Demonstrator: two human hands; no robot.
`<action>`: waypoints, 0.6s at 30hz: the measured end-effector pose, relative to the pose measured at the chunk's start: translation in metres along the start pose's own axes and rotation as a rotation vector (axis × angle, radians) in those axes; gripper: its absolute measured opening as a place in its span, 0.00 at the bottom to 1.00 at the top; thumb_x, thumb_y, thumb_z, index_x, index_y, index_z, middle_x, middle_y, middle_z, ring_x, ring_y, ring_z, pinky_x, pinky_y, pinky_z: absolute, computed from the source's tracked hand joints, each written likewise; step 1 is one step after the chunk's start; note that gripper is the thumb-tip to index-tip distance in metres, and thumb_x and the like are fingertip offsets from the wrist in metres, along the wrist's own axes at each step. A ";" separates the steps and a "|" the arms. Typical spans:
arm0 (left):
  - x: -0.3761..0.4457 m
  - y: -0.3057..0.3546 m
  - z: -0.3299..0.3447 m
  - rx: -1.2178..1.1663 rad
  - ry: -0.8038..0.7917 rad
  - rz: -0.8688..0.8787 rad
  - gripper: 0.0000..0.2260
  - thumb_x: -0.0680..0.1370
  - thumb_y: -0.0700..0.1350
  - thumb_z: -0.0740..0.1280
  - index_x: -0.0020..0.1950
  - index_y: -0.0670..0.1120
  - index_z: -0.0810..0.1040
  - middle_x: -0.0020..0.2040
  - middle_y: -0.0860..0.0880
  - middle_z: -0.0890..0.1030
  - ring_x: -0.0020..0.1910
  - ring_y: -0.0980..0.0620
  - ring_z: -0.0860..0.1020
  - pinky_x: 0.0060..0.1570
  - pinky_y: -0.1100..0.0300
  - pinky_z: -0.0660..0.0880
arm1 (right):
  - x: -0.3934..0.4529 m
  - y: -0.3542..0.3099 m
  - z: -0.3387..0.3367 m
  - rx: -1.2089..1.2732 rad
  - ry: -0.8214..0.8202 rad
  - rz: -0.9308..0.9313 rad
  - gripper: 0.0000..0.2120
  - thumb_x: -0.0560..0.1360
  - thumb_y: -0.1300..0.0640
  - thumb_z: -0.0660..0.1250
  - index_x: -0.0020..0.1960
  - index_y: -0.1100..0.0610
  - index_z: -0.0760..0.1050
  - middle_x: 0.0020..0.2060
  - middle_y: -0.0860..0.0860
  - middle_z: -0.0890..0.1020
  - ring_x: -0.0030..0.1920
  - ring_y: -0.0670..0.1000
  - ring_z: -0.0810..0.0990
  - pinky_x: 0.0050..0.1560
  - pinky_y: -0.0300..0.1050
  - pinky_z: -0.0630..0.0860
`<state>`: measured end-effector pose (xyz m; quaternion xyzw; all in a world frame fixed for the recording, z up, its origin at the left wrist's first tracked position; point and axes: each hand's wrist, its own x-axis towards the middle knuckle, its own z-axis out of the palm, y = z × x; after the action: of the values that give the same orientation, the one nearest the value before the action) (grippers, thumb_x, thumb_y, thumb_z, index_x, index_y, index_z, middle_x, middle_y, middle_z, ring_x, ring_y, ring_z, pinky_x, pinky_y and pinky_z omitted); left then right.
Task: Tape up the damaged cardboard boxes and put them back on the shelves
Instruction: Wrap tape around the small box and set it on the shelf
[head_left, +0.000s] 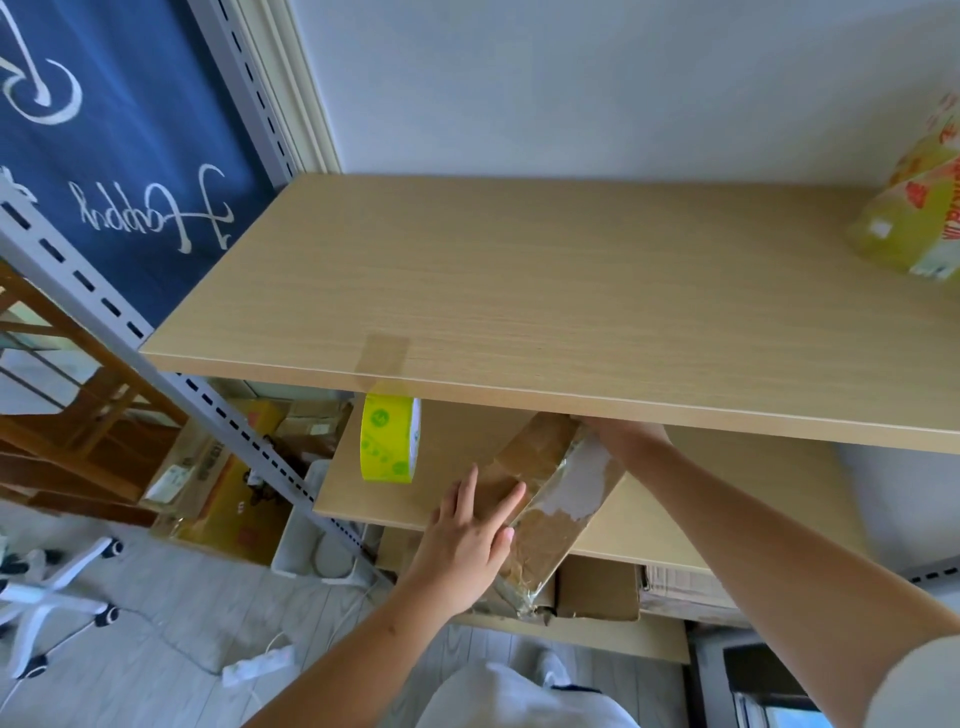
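Observation:
A flat, worn cardboard box (550, 499) with torn white patches and shiny tape lies tilted on the middle shelf (452, 441), its near end sticking out past the shelf edge. My left hand (467, 540) rests flat on its near left side, fingers spread. My right hand (631, 434) reaches under the top shelf (571, 291) and holds the box's far end; its fingers are mostly hidden. A roll of tape (389, 439) with a yellow-green core hangs from the top shelf's front edge by a stuck strip.
A yellow-wrapped package (914, 218) sits at the top shelf's far right. More cardboard boxes (597, 590) fill the lower shelf and the floor at left (218, 483). A grey slotted upright (171, 384) runs diagonally at left. A chair base (52, 597) and power strip (257, 665) lie on the floor.

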<state>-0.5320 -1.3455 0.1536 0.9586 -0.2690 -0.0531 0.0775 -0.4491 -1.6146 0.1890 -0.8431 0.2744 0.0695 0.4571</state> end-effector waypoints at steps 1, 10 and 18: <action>0.000 0.001 0.001 0.000 0.005 -0.004 0.25 0.81 0.61 0.42 0.77 0.69 0.38 0.80 0.39 0.48 0.75 0.38 0.59 0.69 0.45 0.68 | -0.003 0.003 0.002 0.040 0.042 -0.032 0.16 0.73 0.42 0.68 0.59 0.44 0.75 0.52 0.44 0.78 0.52 0.50 0.76 0.54 0.45 0.73; -0.001 -0.002 0.009 -0.043 0.010 -0.017 0.24 0.80 0.62 0.40 0.77 0.70 0.38 0.81 0.41 0.48 0.75 0.39 0.60 0.70 0.43 0.68 | -0.007 0.021 -0.003 -0.629 -0.238 -0.297 0.34 0.66 0.22 0.60 0.55 0.49 0.72 0.46 0.47 0.79 0.47 0.50 0.78 0.48 0.47 0.79; 0.000 -0.004 0.002 -0.055 -0.055 0.003 0.24 0.80 0.63 0.39 0.76 0.71 0.39 0.81 0.44 0.45 0.75 0.40 0.57 0.71 0.43 0.66 | -0.002 0.023 -0.002 -0.376 -0.071 -0.245 0.22 0.79 0.41 0.63 0.65 0.55 0.75 0.57 0.54 0.80 0.53 0.55 0.78 0.52 0.48 0.75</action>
<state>-0.5307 -1.3422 0.1507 0.9538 -0.2711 -0.0869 0.0965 -0.4633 -1.6258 0.1737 -0.9375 0.1361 0.0929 0.3065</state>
